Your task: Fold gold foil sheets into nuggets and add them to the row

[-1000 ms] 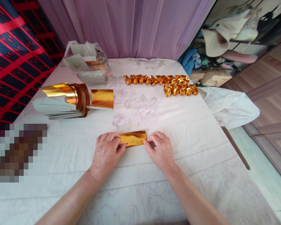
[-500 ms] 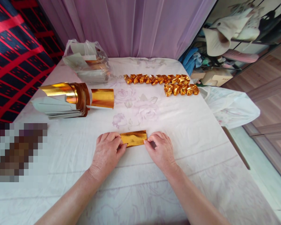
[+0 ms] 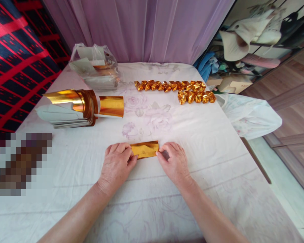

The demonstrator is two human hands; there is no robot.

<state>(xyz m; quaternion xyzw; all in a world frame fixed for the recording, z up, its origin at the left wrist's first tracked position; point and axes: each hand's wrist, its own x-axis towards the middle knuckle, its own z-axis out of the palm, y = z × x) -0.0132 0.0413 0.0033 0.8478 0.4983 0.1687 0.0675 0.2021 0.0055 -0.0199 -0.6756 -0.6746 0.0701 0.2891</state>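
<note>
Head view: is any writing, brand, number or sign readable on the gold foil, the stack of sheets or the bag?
None can be read.
Gold foil strip between the left hand and right hand: plain, no print.
Stack of foil sheets: no print shows.
Plastic bag: no lettering shows.

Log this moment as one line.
left hand: pinching gold foil strip left end | right hand: pinching right end | strip: flat on cloth
</note>
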